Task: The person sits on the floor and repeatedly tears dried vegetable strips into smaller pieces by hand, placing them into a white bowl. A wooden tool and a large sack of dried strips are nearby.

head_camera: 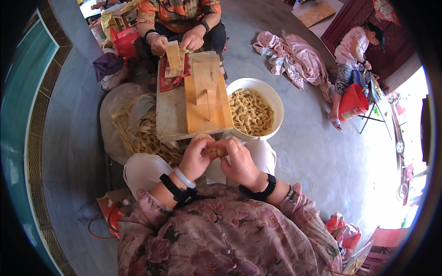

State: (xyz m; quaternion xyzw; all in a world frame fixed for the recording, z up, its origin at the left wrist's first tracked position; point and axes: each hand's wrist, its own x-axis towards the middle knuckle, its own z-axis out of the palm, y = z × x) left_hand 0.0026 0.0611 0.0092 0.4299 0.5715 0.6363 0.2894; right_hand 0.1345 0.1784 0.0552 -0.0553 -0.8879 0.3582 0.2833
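Observation:
My left hand [199, 157] and my right hand [239, 159] meet above my lap, fingertips pinched together on a small tan strip [216, 151]. My fingers cover most of it, so its shape is hard to make out. Just beyond them stands a low table [170, 115] bearing a wooden board [199, 119] with a thin upright peg [208, 105]. To its right, a white bucket [279, 110] holds many tan knotted pieces [249, 114]. Long tan strips [148, 132] lie in a clear plastic bag [112, 100] on the left.
Across the table a person [179, 26] grips a wooden block tool [174, 57] over a red cloth [171, 83]. Another person [355, 48] sits at the far right by a red bucket [353, 101]. Pink fabric [300, 57] lies on the floor. A red bag [114, 214] is at my left.

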